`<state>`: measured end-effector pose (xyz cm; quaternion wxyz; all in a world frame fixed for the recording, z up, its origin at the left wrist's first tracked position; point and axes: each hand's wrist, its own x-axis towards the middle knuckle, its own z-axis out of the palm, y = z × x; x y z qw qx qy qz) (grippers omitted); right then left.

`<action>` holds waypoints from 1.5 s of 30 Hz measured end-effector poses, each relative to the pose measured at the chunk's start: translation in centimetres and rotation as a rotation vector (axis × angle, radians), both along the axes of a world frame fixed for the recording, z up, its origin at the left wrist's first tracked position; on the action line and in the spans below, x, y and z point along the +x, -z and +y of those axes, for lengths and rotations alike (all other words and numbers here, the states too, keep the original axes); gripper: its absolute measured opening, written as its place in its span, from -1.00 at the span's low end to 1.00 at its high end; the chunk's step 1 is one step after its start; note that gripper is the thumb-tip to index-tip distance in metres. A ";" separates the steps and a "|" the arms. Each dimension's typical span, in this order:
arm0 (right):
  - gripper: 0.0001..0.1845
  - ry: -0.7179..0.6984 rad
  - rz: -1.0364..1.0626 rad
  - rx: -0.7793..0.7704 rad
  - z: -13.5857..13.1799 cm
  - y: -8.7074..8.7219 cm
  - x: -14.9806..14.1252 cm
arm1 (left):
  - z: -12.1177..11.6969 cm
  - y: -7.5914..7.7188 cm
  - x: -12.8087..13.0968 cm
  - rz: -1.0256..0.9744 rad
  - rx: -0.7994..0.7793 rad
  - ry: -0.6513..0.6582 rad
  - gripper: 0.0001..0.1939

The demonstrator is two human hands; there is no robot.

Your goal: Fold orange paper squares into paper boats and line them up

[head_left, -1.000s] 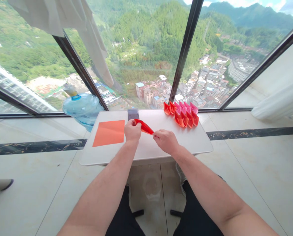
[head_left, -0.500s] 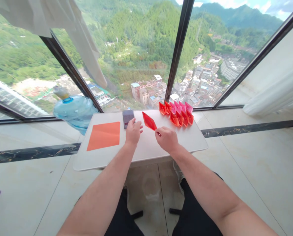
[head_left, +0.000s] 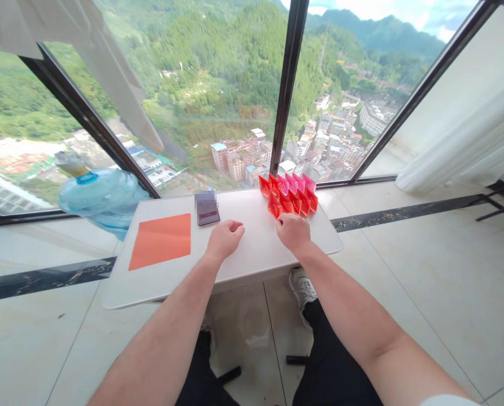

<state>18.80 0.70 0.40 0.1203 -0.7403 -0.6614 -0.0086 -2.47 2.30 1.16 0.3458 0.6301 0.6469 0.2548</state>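
Observation:
My right hand (head_left: 294,232) is closed at the front left of the group of folded paper boats. Its fingers grip the near end of a red paper boat (head_left: 274,207), which stands at the left of the front row. Beside it are several more red-orange boats (head_left: 302,203). Behind them stand two orange-red boats (head_left: 270,185) and several pink boats (head_left: 296,183). My left hand (head_left: 226,239) hovers over the middle of the white table, fingers curled in, with nothing visible in them. A phone (head_left: 207,210) lies just beyond it.
An orange paper sheet (head_left: 161,241) lies flat on the left part of the white table (head_left: 252,254). A large blue water bottle (head_left: 101,197) stands beyond the table's left end. Tall windows with dark frames (head_left: 289,84) rise behind the table.
My right hand has carried the red paper boat to the left end of the front row. My left hand has drawn back from the phone and curled its fingers. The view has shifted right.

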 end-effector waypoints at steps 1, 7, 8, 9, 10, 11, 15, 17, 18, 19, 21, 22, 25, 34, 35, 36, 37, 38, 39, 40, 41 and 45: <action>-0.73 0.000 -0.002 -0.005 0.1 0.0 0.0 | -0.1 -0.1 0.0 0.002 -0.001 0.003 -0.71; -0.74 0.006 -0.018 -0.066 0.6 -0.2 -0.1 | -0.1 -0.2 0.0 0.014 0.005 0.009 -0.71; -0.74 0.005 -0.017 -0.075 0.6 -0.3 -0.1 | 0.0 -0.2 0.0 0.017 0.005 0.010 -0.71; -0.74 0.004 -0.016 -0.080 0.7 -0.3 -0.1 | 0.0 -0.1 0.0 0.018 0.005 0.012 -0.71; -0.74 0.002 -0.014 -0.080 0.7 -0.3 -0.1 | 0.0 -0.1 0.1 0.019 0.007 0.013 -0.71; -0.74 0.000 -0.013 -0.080 0.8 -0.4 -0.1 | 0.0 0.0 0.1 0.018 0.009 0.013 -0.72; -0.75 0.006 -0.023 -0.097 0.8 -0.7 -0.2 | 0.0 0.0 0.1 0.014 0.019 0.011 -0.74; -0.74 0.018 -0.032 -0.111 0.9 -0.8 -0.3 | 0.0 0.0 0.1 0.012 0.020 0.012 -0.75; -0.74 0.020 -0.035 -0.116 0.9 -0.8 -0.3 | 0.0 0.0 0.1 0.010 0.019 0.011 -0.75; -0.73 0.020 -0.037 -0.120 1.0 -0.8 -0.3 | 0.0 0.0 0.1 0.009 0.017 0.012 -0.75; -0.72 0.013 -0.038 -0.125 1.1 -0.7 -0.2 | -0.1 0.0 0.1 0.011 0.017 0.012 -0.75; -0.72 0.010 -0.037 -0.126 1.1 -0.7 -0.2 | -0.1 0.0 0.1 0.011 0.017 0.011 -0.75; -0.73 0.014 -0.038 -0.123 1.1 -0.6 -0.2 | -0.1 0.1 0.0 0.007 0.016 0.012 -0.75; -0.76 0.006 -0.035 -0.106 1.0 -0.9 -0.4 | -0.1 0.1 0.1 0.013 0.012 0.014 -0.76; -0.76 0.004 -0.037 -0.104 1.0 -0.9 -0.4 | 0.0 0.1 0.1 0.013 0.015 0.016 -0.76; -0.77 0.002 -0.041 -0.099 1.0 -0.8 -0.5 | 0.0 0.1 0.1 0.012 0.017 0.017 -0.77; -0.76 0.001 -0.044 -0.094 1.1 -0.8 -0.5 | 0.0 0.0 0.1 0.011 0.019 0.019 -0.77; -0.76 0.001 -0.046 -0.090 1.2 -0.7 -0.6 | -0.1 0.0 0.1 0.012 0.019 0.020 -0.77; -0.75 0.001 -0.045 -0.088 1.3 -0.7 -0.6 | -0.1 0.0 0.1 0.013 0.018 0.020 -0.77; -0.74 0.002 -0.042 -0.088 1.3 -0.7 -0.6 | -0.1 -0.1 0.1 0.014 0.017 0.019 -0.77; -0.74 0.003 -0.038 -0.090 1.4 -0.6 -0.6 | -0.1 -0.1 0.1 0.016 0.016 0.018 -0.77; -0.74 0.007 -0.029 -0.092 1.7 -0.7 -0.6 | -0.2 -0.2 0.1 0.016 0.012 0.011 -0.78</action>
